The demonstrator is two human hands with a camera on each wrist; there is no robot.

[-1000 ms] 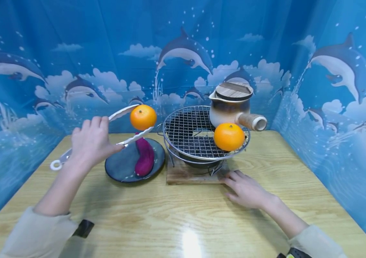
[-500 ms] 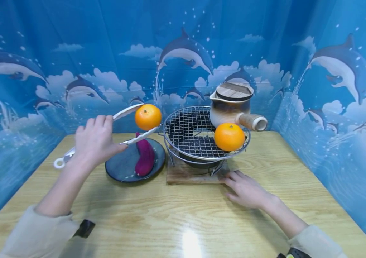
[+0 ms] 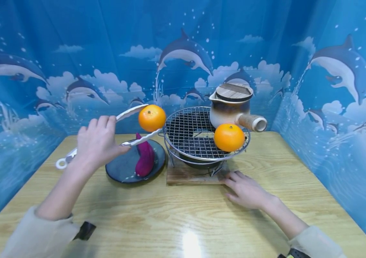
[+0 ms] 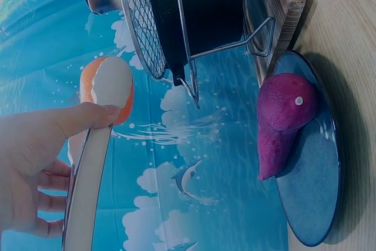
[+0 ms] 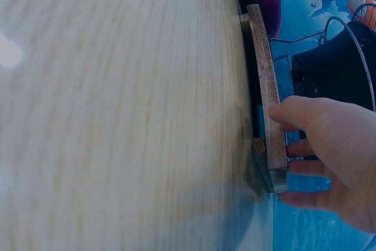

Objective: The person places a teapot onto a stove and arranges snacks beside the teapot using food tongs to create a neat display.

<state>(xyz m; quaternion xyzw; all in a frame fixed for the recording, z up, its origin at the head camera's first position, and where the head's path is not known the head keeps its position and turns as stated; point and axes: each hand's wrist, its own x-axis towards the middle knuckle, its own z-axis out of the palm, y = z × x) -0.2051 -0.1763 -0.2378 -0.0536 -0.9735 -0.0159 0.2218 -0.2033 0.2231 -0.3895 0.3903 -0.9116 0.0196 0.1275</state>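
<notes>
In the head view my left hand (image 3: 97, 141) holds white-tipped tongs (image 3: 145, 137). Between the tong arms an orange (image 3: 152, 118) is held in the air, just left of the round wire grill rack (image 3: 186, 123). The left wrist view shows the thumb pressing along one tong arm (image 4: 88, 186), with the fingers behind it. Below lies a curved purple sweet potato (image 3: 145, 163) on a dark round plate (image 3: 116, 168). My right hand (image 3: 247, 190) rests at the front right corner of the wooden board (image 3: 192, 175) under the grill, its fingers touching the board's edge.
On the rack sit a second orange (image 3: 229, 137) and a clay pot (image 3: 223, 113) with a wooden lid (image 3: 234, 91). The pot's handle (image 3: 252, 122) points right. A blue dolphin curtain (image 3: 121, 36) encloses the table (image 3: 144, 218) at the back and sides.
My left hand has moved right, carrying the tongs and the orange toward the rack. The right hand, plate, pot and second orange stay where they were.
</notes>
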